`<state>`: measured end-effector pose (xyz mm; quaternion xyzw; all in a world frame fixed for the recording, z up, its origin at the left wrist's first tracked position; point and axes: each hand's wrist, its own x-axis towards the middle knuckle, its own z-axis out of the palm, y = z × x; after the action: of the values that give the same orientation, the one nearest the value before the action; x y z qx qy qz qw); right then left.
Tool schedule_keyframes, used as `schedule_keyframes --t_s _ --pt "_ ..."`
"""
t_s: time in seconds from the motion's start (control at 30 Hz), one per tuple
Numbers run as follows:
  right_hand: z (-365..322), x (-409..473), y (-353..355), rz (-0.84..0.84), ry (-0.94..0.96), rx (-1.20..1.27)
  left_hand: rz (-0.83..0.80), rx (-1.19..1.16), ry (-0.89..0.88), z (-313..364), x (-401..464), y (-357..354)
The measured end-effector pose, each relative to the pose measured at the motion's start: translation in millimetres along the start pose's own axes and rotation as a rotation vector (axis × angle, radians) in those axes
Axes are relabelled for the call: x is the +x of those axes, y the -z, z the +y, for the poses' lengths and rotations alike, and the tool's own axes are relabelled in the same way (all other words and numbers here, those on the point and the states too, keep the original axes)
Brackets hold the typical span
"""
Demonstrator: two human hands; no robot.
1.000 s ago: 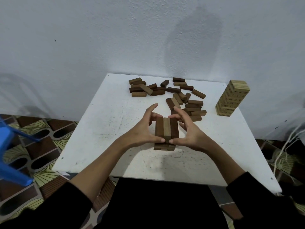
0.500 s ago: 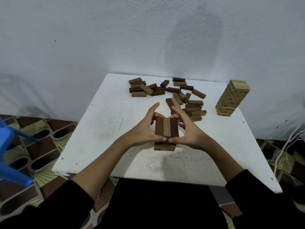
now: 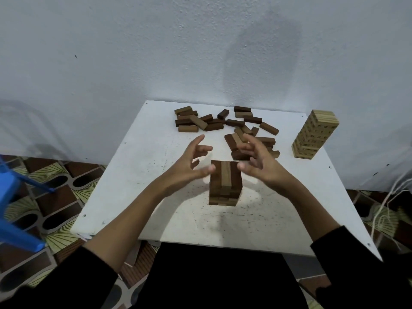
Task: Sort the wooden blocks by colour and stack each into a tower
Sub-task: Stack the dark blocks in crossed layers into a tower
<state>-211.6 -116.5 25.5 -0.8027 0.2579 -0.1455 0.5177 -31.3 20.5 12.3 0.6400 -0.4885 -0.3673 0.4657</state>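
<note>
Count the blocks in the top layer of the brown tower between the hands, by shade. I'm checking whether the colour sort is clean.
Dark brown blocks: 2
Lighter brown block: 1
Total: 3

Looks like a room in a home, set up for play. Small white table (image 3: 138, 175) pushed against a plain painted wall (image 3: 111, 52); patterned brown-and-yellow floor tiles (image 3: 51, 197) beneath. Blue plastic stool (image 3: 13, 197) at the left, loose cords (image 3: 396, 197) at the right, toy wooden blocks (image 3: 223, 123) scattered on top.
</note>
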Motion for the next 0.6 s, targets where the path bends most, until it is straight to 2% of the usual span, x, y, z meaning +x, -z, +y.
schedule_keyframes --t_s 0.1,0.23,0.4,0.53,0.6 --pt "-1.4 16.2 11.1 0.161 -0.066 -0.092 0.158 0.017 0.041 -3.1 6.7 17.0" --pt "6.0 51.6 12.1 0.214 -0.157 -0.386 0.305 0.154 0.092 -29.1 31.5 31.6" --pt "22.9 96.6 9.6 0.175 -0.173 -0.622 0.274 0.427 0.099 -67.3 70.7 48.6" --pt "28.1 118.0 12.0 0.105 -0.215 -0.715 0.284 0.549 0.115 -78.2 102.4 57.5" --pt "29.6 124.7 11.0 0.044 -0.217 -0.759 0.243 0.636 0.061 -84.2 118.3 61.1"
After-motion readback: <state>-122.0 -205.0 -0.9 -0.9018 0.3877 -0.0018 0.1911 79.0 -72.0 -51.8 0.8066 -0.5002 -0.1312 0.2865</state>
